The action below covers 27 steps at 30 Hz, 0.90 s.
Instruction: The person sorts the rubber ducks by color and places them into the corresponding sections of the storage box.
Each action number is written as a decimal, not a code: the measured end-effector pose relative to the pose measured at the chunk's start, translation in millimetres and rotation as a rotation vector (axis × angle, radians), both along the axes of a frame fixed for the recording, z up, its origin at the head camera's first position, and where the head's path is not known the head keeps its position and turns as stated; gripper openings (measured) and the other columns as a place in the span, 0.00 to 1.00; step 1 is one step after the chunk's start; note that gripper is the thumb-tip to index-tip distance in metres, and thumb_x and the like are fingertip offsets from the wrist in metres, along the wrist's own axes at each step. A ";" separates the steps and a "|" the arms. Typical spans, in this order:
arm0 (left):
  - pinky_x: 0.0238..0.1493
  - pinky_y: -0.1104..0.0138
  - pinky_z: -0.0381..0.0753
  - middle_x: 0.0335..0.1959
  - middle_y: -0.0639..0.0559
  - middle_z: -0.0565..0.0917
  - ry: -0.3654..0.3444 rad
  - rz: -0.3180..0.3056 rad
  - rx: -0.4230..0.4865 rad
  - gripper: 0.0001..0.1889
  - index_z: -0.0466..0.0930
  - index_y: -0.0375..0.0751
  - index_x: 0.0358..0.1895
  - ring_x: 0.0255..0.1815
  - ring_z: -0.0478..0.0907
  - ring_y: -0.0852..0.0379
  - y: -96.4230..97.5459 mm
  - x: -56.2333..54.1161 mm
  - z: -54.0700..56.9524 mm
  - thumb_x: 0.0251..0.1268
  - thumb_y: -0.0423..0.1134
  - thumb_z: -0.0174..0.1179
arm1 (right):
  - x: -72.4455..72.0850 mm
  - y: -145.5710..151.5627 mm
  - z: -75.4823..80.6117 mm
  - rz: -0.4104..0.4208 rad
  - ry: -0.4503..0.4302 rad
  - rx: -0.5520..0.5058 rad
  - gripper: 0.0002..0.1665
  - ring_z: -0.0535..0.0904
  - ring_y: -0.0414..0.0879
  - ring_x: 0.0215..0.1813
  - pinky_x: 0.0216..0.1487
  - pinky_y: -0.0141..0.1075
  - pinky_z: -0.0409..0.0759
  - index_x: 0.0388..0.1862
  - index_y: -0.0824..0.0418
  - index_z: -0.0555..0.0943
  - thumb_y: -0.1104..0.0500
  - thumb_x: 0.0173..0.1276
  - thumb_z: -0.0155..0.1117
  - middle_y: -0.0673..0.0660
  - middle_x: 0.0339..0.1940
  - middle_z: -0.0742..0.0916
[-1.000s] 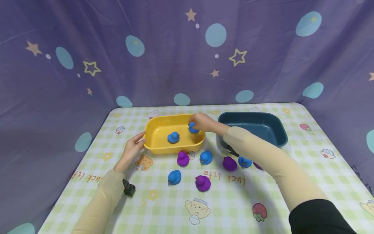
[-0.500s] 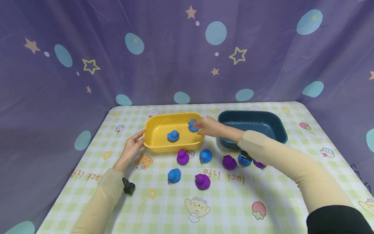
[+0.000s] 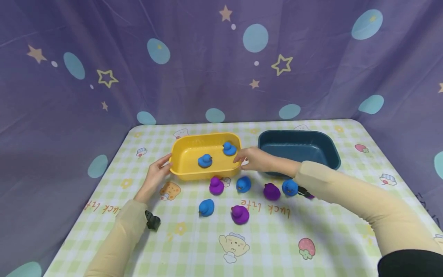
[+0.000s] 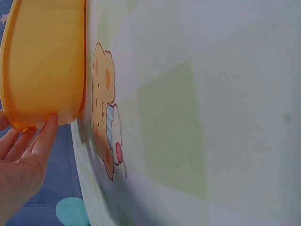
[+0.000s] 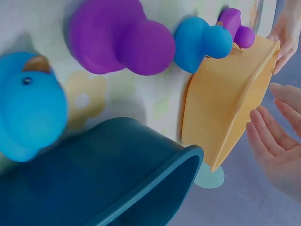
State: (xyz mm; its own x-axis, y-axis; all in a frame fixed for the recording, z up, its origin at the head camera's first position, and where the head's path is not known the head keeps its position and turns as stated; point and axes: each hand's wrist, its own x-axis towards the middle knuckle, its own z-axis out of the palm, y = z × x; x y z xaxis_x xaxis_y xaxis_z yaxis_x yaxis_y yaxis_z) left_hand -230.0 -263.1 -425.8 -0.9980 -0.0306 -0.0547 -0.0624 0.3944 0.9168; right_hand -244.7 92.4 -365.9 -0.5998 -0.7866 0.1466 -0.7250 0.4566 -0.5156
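My left hand (image 3: pixel 156 174) touches the left end of a yellow plastic basin (image 3: pixel 194 175), its fairly straight fingers (image 4: pixel 45 134) lying against the outer wall in the left wrist view. Inside the basin are two blue rubber ducks, one near the middle (image 3: pixel 205 161) and one by the right end (image 3: pixel 229 149). Just off the basin's right rim hovers my right hand (image 3: pixel 257 159), fingers loosely bent with nothing between them; the right wrist view shows its spread fingers (image 5: pixel 270 129) apart from the rim.
A dark teal basin (image 3: pixel 299 152) stands right of the yellow one. In front lie purple ducks (image 3: pixel 216 186), (image 3: pixel 240 214), (image 3: pixel 272 192) and blue ducks (image 3: pixel 243 184), (image 3: pixel 206 207), (image 3: pixel 289 187). Another purple duck (image 3: pixel 310 196) is mostly hidden by the right sleeve.
My right hand has let go of the blue duck at the yellow basin's right end and drawn back to the right, over the rim. The left hand has stayed put.
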 end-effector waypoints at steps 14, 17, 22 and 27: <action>0.49 0.72 0.75 0.67 0.47 0.56 -0.006 0.001 0.000 0.26 0.58 0.47 0.65 0.58 0.67 0.48 -7.0 -6.5 -11.7 0.64 0.44 0.49 | 25.9 36.5 -3.8 -0.021 -0.070 0.040 0.14 0.79 0.51 0.42 0.43 0.37 0.80 0.41 0.65 0.80 0.66 0.53 0.64 0.58 0.40 0.83; 0.50 0.70 0.75 0.67 0.45 0.56 -0.016 -0.012 0.012 0.26 0.57 0.43 0.66 0.59 0.66 0.45 -1.1 0.3 2.0 0.65 0.39 0.48 | 31.2 46.3 -4.6 -0.026 -0.063 0.038 0.14 0.79 0.49 0.41 0.43 0.35 0.80 0.41 0.65 0.80 0.67 0.53 0.64 0.57 0.39 0.83; 0.49 0.70 0.75 0.67 0.43 0.56 0.001 -0.024 0.003 0.26 0.56 0.42 0.66 0.59 0.66 0.44 -1.8 0.2 0.5 0.65 0.40 0.48 | 39.1 62.2 -6.8 -0.050 -0.072 0.049 0.13 0.78 0.49 0.39 0.42 0.33 0.79 0.39 0.65 0.81 0.67 0.52 0.63 0.57 0.36 0.83; 0.48 0.73 0.75 0.67 0.47 0.58 -0.015 0.008 -0.006 0.26 0.58 0.45 0.66 0.58 0.67 0.48 -2.8 -3.3 -6.9 0.64 0.42 0.48 | 46.6 77.0 -7.9 -0.063 -0.095 0.062 0.13 0.78 0.48 0.39 0.41 0.35 0.80 0.39 0.67 0.80 0.67 0.53 0.63 0.58 0.36 0.83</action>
